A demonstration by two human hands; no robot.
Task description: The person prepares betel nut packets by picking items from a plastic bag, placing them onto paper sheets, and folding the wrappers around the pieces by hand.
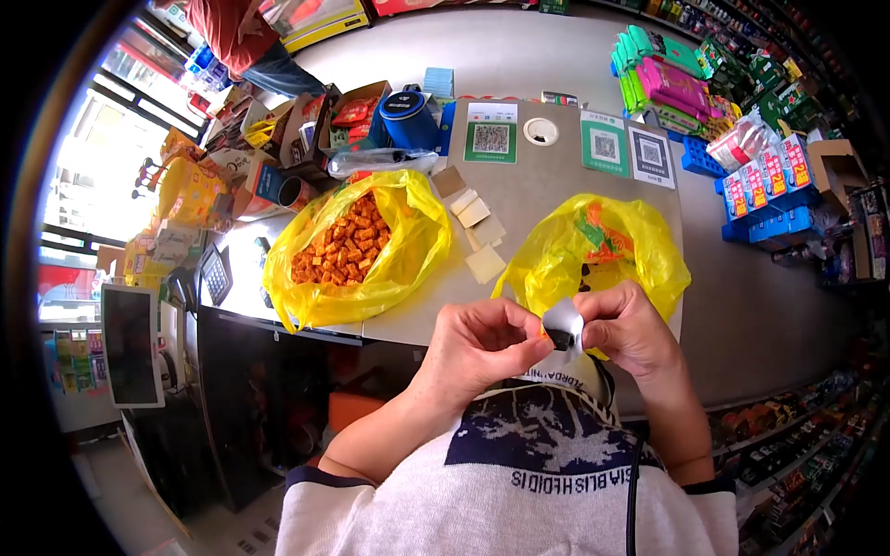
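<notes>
In front of my chest, my left hand (487,350) and my right hand (623,329) pinch opposite sides of a small white wrapper (565,320). A dark piece (560,339) shows in its opening; its kind is not clear. A speck of orange shows at my left fingertips. Just beyond my hands sits an open yellow plastic bag (533,250), with an orange-and-green print and a few dark bits inside. To its left, another yellow plastic bag (408,218) stands open around a heap of small orange-red wrapped pieces (345,243).
Pale square papers (484,264) lie between the bags on the grey counter (445,324). Behind them are a blue canister (408,120), QR code cards (491,139) and boxes. A screen (132,345) stands at left, and stacked goods (769,181) at right. Another person (243,42) is at upper left.
</notes>
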